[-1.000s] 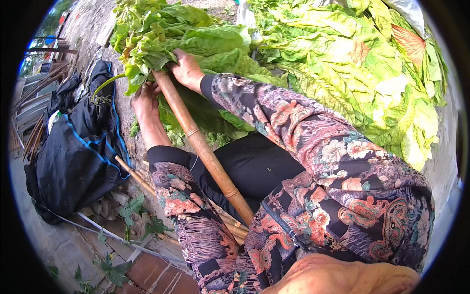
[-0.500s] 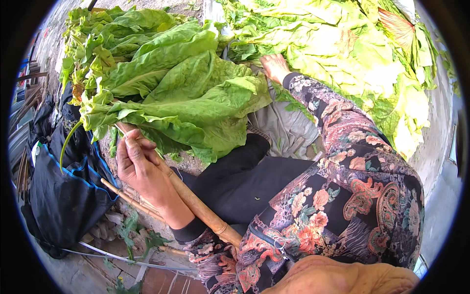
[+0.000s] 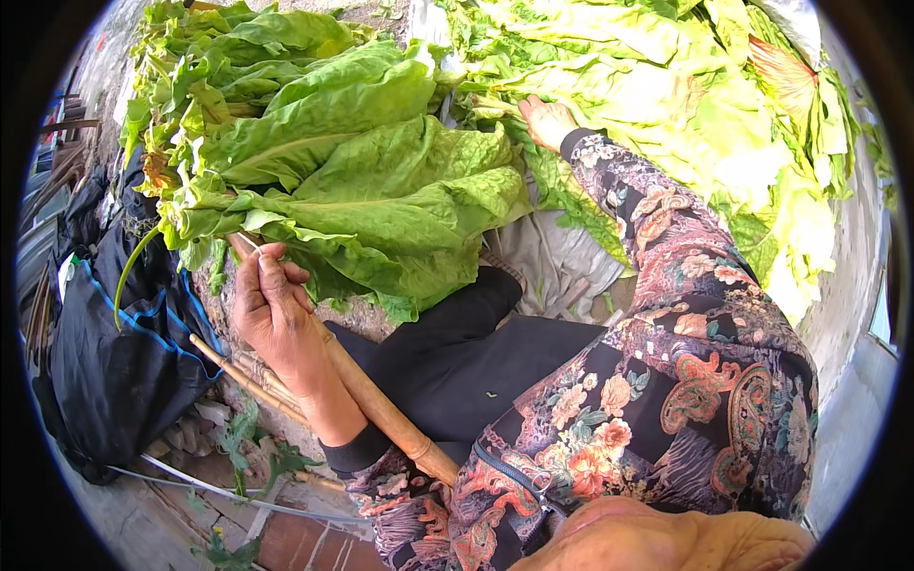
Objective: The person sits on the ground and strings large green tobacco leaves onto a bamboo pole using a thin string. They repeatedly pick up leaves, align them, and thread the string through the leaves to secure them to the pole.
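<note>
My left hand (image 3: pixel 276 309) is closed in a pinch on a thin pale string (image 3: pixel 249 244), beside a bamboo pole (image 3: pixel 386 409). That pole slants from my lap up under a thick row of big green tobacco leaves (image 3: pixel 371 214), whose stems bunch along it at the left. Farther off, my right hand (image 3: pixel 548 124) reaches onto a broad pile of yellow-green tobacco leaves (image 3: pixel 657 124). Its fingers close at the stem end of a leaf (image 3: pixel 576 195) on the pile's near edge; the fingertips are partly hidden.
A black bag with blue trim (image 3: pixel 124 333) slumps at the left. Near it lie more bamboo sticks (image 3: pixel 243 376) and a thin white rod (image 3: pixel 219 485). Grey cloth (image 3: pixel 552 262) spreads under the leaves, beyond my black-trousered leg (image 3: pixel 476 352).
My right hand has shifted slightly right, and the leaf at the pile's near edge reaches farther toward me over the grey cloth. The left hand keeps its pinch beside the pole.
</note>
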A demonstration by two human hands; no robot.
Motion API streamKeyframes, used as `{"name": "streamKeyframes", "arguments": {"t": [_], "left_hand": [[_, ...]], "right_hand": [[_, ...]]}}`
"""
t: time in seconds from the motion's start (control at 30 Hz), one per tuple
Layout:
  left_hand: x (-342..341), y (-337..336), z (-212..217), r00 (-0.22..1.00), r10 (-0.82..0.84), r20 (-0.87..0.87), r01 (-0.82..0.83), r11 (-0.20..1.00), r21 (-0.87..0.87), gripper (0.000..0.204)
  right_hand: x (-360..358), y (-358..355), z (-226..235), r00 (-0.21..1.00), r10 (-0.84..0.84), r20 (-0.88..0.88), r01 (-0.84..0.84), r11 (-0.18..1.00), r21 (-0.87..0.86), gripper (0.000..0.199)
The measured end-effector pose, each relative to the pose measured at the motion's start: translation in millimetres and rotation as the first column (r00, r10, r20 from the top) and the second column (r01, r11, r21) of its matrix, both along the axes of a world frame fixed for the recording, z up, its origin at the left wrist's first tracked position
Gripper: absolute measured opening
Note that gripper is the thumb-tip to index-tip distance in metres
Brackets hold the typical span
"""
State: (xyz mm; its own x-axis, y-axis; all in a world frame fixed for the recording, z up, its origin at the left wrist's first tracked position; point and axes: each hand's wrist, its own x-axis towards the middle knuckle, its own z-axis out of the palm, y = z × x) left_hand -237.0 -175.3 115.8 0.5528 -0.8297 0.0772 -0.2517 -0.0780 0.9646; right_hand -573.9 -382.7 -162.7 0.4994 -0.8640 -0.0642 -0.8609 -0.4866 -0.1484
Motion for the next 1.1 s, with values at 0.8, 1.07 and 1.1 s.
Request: {"name": "streamKeyframes", "arguments": {"t": [0.8,1.07,1.1], "left_hand": [[4,-1,5,0.988,0.031,0.15,-0.044,0.996,0.081,0.016],[5,-4,10,0.88,-0.25,0.404,0.161,0.957,0.242,0.075],[7,-5,5,0.891,-0.289,0.35,0.205,0.944,0.257,0.091]], "right_hand": [[0,8,-32,0.972,-0.196,-0.126,0.181,0.976,-0.124,0.017],[30,100,183,0.887,0.083,0.454,-0.114,0.993,0.041,0.033],[48,110,202,0.836,0.169,0.521,-0.188,0.982,-0.017,0.033]]}}
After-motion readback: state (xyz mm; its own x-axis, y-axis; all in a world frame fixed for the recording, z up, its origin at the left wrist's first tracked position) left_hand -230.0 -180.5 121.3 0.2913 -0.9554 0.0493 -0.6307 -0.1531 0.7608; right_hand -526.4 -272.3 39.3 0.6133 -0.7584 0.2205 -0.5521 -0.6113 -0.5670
